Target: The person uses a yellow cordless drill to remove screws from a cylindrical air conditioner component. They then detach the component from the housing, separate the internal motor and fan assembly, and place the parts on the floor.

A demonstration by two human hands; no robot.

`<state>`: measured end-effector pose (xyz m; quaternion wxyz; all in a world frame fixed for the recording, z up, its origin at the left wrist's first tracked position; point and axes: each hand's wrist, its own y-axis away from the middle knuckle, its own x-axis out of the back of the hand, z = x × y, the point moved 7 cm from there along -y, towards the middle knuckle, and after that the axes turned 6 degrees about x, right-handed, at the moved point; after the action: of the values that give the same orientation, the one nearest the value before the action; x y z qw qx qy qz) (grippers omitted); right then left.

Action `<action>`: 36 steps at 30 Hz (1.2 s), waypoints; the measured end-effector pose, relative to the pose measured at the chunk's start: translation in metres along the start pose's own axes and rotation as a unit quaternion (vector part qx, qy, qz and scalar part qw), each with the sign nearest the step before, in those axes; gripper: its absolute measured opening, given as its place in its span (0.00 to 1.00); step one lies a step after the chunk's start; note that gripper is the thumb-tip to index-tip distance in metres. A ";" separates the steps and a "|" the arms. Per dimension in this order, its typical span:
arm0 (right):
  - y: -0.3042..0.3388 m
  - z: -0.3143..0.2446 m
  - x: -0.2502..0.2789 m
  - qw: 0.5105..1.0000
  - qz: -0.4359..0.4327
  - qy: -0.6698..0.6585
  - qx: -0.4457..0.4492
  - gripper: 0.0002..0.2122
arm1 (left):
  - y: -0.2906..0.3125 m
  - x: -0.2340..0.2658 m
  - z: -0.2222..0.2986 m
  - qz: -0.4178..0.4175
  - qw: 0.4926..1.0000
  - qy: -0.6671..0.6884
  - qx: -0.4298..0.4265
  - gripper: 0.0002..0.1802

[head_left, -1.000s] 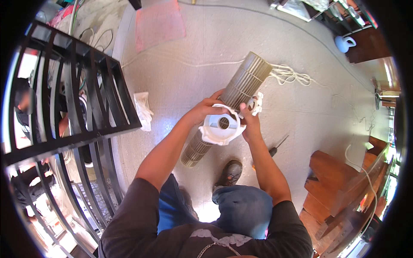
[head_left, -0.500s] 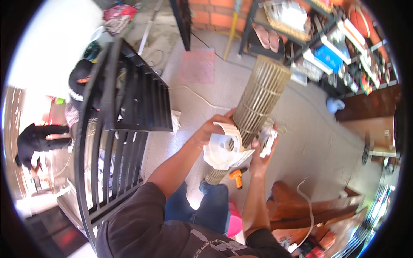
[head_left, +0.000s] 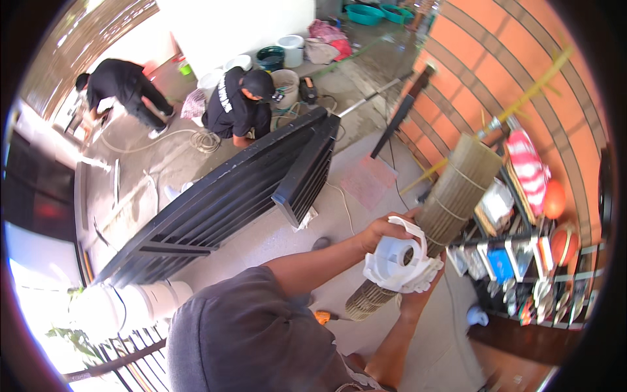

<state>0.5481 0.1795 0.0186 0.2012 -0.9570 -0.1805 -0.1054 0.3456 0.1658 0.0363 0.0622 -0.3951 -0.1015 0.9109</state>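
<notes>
A long ribbed cylinder, a dusty cross-flow fan wheel [head_left: 459, 186], slants up and to the right in front of me; its lower end shows below my hands. Across its middle sits a white plastic housing [head_left: 390, 256] with a round hub opening. My left hand [head_left: 382, 234] is closed on the housing's upper left edge, fingertips reaching behind toward the wheel. From below, my right hand [head_left: 414, 303] grips the housing's lower right side, its fingers mostly hidden behind the plastic. An orange cordless drill [head_left: 322, 317] lies on the floor below the wheel, partly covered by my body.
A black slatted gate [head_left: 222, 196] stands at left. Beyond it one person [head_left: 238, 104] crouches and another [head_left: 124, 91] bends, near buckets [head_left: 290, 49] and a coiled hose [head_left: 204, 140]. A crowded shelf [head_left: 516, 251] and brick wall [head_left: 496, 52] are at right.
My view has swung left, showing more of the gate and the people beyond. My right hand, with a separate white piece before, now sits against the housing; that piece is no longer distinct.
</notes>
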 end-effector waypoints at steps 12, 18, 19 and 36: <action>-0.300 0.061 -0.059 0.969 -0.122 -0.215 -0.025 0.45 | -0.179 0.097 0.144 0.128 0.984 0.100 -0.074 0.17; -0.453 0.047 -0.128 0.860 -0.209 -0.465 -0.001 0.46 | -0.258 0.119 0.231 0.148 0.974 0.110 -0.134 0.17; -0.476 0.045 -0.145 0.829 -0.229 -0.511 -0.002 0.46 | -0.272 0.125 0.246 0.148 0.976 0.077 -0.143 0.20; -0.837 0.125 -0.301 0.592 -0.447 -0.664 -0.092 0.47 | -0.117 0.413 0.324 0.691 0.634 -0.022 -0.346 0.21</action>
<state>-0.0350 0.8560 0.1143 -0.1357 -0.5747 -0.6585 0.4666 -0.1685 0.3151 -0.0119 -0.7292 -0.3223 -0.1075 0.5940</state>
